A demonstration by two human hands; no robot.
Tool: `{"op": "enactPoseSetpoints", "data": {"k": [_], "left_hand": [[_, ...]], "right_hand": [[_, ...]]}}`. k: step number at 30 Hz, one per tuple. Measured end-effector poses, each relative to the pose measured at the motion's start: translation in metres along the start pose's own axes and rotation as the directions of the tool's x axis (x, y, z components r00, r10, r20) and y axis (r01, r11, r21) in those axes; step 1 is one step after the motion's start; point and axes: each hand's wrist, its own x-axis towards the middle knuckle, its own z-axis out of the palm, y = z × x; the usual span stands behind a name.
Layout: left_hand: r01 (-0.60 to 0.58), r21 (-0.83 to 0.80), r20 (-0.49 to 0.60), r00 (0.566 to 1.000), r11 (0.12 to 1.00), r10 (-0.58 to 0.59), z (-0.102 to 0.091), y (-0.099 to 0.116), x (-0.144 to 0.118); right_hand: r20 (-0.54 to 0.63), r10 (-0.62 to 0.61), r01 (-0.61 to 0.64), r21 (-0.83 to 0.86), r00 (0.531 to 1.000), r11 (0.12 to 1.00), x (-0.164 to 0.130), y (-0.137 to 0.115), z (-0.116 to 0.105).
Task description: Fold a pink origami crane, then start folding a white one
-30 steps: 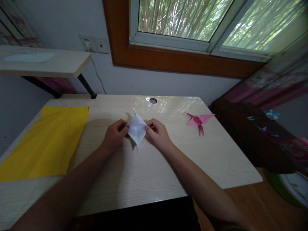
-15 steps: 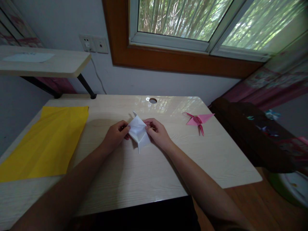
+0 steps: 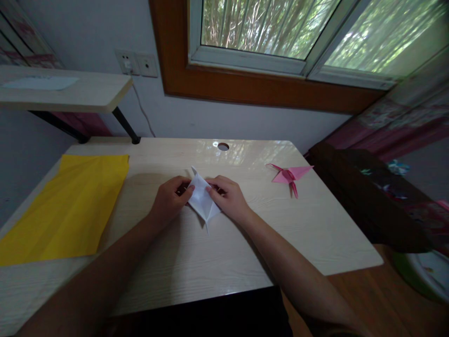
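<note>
A folded white origami paper (image 3: pixel 201 194) is held just over the middle of the desk. One thin point of it sticks up at the far end and another points down toward me. My left hand (image 3: pixel 172 195) pinches its left edge, thumb on top. On the other side my right hand (image 3: pixel 227 195) grips the right edge, also with the thumb over the paper. The other fingertips of both hands are partly hidden beneath the folds.
A pink origami crane (image 3: pixel 289 175) lies to the right on the pale wooden desk (image 3: pixel 217 262). Yellow paper (image 3: pixel 70 210) covers much of the left side. Behind it stands a raised shelf (image 3: pixel 94 91) on black legs. A round cable hole (image 3: pixel 223 147) is near the back edge.
Both thumbs have moved inward over the white paper, and my hands are closer together. The paper looks narrower, and its near point has shifted slightly toward me and to the right.
</note>
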Motion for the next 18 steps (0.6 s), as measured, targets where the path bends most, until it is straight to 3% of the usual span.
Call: {"op": "enactPoseSetpoints", "data": {"k": [7,18], "left_hand": [[0.004,-0.036,-0.004,1.000,0.999,-0.004,-0.001,-0.003,0.000],[0.129,-0.206,0.105,0.988,0.970,-0.109,-0.002,-0.006,0.004]], "right_hand": [[-0.015,0.055,-0.055,-0.002,0.998,0.998,0.000,0.007,-0.002],[-0.012,0.231,-0.228,0.134,0.973,0.964,-0.002,0.018,-0.003]]}}
